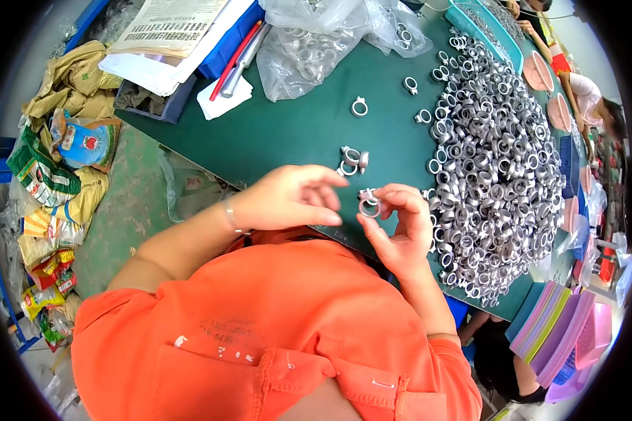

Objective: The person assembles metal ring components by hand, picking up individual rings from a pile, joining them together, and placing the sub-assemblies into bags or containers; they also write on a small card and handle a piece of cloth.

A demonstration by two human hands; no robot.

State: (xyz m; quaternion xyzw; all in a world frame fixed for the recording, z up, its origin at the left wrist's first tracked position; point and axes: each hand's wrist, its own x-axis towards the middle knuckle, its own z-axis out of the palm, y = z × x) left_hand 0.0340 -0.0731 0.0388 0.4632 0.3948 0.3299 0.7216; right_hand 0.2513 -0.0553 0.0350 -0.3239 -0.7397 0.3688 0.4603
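Between the thumb and fingers of my right hand (pixel 406 231) is a grey metal ring clamp (pixel 362 212) with a small lug on its upper side. My left hand (pixel 288 198) hovers just left of it, fingers apart and holding nothing. Beyond my hands, a few similar rings (pixel 350 168) lie close together on the green table (pixel 288 133). A single ring (pixel 359 107) and another one (pixel 410 85) lie farther off. To the right of my right hand spreads a large heap of the same metal rings (pixel 491 168).
A clear plastic bag of rings (pixel 309 59) lies at the far side, near a red pen (pixel 236 52) and papers (pixel 161 70) on a blue bin. Sacks (pixel 84 144) fill the left floor. Stacked coloured baskets (pixel 558 323) stand at right. Other people (pixel 586 98) sit at far right.
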